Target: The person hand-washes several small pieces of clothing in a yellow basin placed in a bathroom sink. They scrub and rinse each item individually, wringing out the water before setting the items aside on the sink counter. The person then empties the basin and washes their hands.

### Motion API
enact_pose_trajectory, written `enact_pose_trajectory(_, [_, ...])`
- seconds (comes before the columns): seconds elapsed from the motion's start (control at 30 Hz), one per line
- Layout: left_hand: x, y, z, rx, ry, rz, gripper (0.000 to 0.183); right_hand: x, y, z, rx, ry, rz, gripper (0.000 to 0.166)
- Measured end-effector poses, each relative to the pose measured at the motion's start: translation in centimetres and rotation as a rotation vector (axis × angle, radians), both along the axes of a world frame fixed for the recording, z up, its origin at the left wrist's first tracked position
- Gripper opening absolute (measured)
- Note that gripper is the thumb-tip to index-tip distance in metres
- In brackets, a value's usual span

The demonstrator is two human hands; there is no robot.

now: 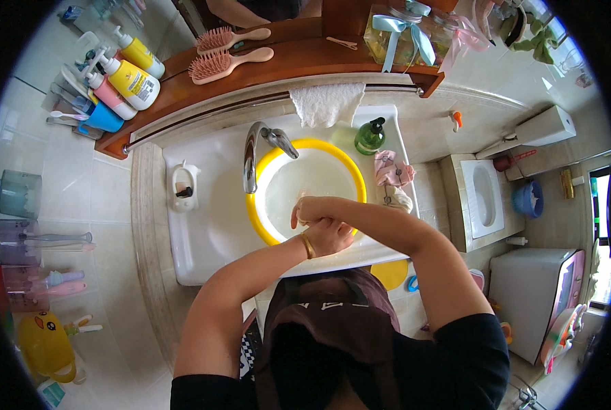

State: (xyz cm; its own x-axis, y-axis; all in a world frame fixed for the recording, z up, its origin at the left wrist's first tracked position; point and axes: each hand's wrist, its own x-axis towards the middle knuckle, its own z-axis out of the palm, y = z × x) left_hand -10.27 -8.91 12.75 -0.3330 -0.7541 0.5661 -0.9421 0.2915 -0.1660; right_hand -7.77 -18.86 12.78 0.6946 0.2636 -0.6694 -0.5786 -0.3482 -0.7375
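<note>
A white basin with a yellow rim stands in the white ceramic sink, with clear water in it. Over the basin's near side my two hands meet. My left hand, a gold-coloured bracelet at its wrist, lies against the underside of my right wrist, its fingers partly hidden. My right hand is bent down over the water, fingers downward. No object shows in either hand. The chrome faucet arches at the basin's left edge; whether water runs is unclear.
A green pump bottle and pink cloth lie on the sink's right edge. A white towel hangs from the rail behind. The wooden shelf above holds hairbrushes, pump bottles and ribboned jars. A white soap dish sits left.
</note>
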Motion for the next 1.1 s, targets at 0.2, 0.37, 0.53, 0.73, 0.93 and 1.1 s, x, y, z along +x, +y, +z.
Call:
enact_pose_trajectory(0.2, [4.2, 6.6, 4.6, 0.204, 0.336, 0.174, 0.010, -2.0, 4.0, -4.9, 0.860, -0.016, -0.682, 0.021])
enact_pose_trajectory(0.37, [8.9, 14.0, 5.8, 0.297, 0.405, 0.395, 0.018, -0.5, 11.7, -2.1, 1.130, 0.143, -0.854, 0.024])
enact_pose_trajectory(0.53, [13.1, 21.2, 6.2, 0.568, 0.496, 0.830, 0.017, -0.1, 14.2, -3.6, 0.802, 0.127, -0.554, 0.031])
enact_pose_trajectory(0.73, [16.1, 28.8, 4.1, 1.135, 0.367, 1.306, 0.049, -2.8, 11.2, -6.4, 0.592, 0.099, -0.534, 0.029])
enact_pose_trajectory(0.93, [16.2, 28.8, 0.6, 0.993, 0.317, 1.336, 0.066, -8.4, 4.8, -9.8, -0.197, -0.445, -0.731, 0.022])
enact_pose_trajectory(1.1, [16.4, 23.0, -7.5, 0.536, 0.747, 1.118, 0.059, -10.5, 0.4, -6.1, -1.045, -0.627, -0.878, 0.043])
